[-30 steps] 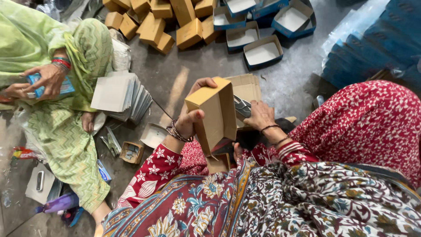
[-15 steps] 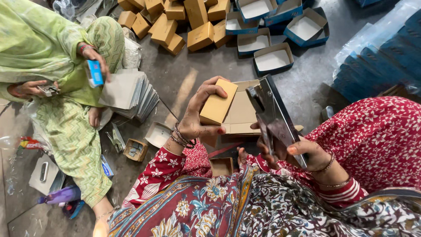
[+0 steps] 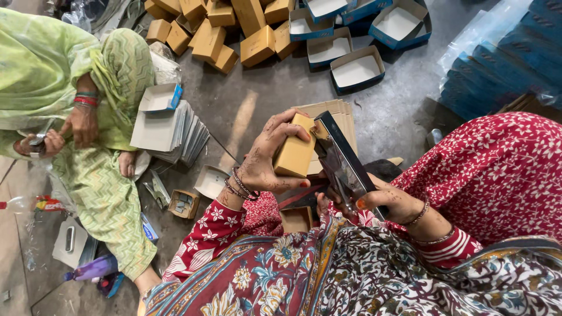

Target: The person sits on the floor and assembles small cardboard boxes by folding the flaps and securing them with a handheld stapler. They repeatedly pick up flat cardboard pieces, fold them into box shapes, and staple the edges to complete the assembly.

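My left hand (image 3: 270,158) grips a small tan cardboard box (image 3: 294,154), held up over my lap. My right hand (image 3: 393,203) holds a long black metal stapler (image 3: 341,161), its front end pressed against the right side of the box. A stack of flat tan cardboard blanks (image 3: 342,114) lies on the floor just behind the box. A small open tan box (image 3: 296,219) sits below my hands, near my knee.
A person in green clothes (image 3: 70,117) sits at left, handling a small object. Beside them lies a stack of flat white-and-blue cartons (image 3: 170,126). Finished tan boxes (image 3: 234,29) and open blue trays (image 3: 357,67) pile at the top. Blue wrapped stacks (image 3: 515,52) stand at right.
The box has turned from flat to more upright in my left hand, and the stapler has swung up from my lap against its side. The person in green lowered their hands.
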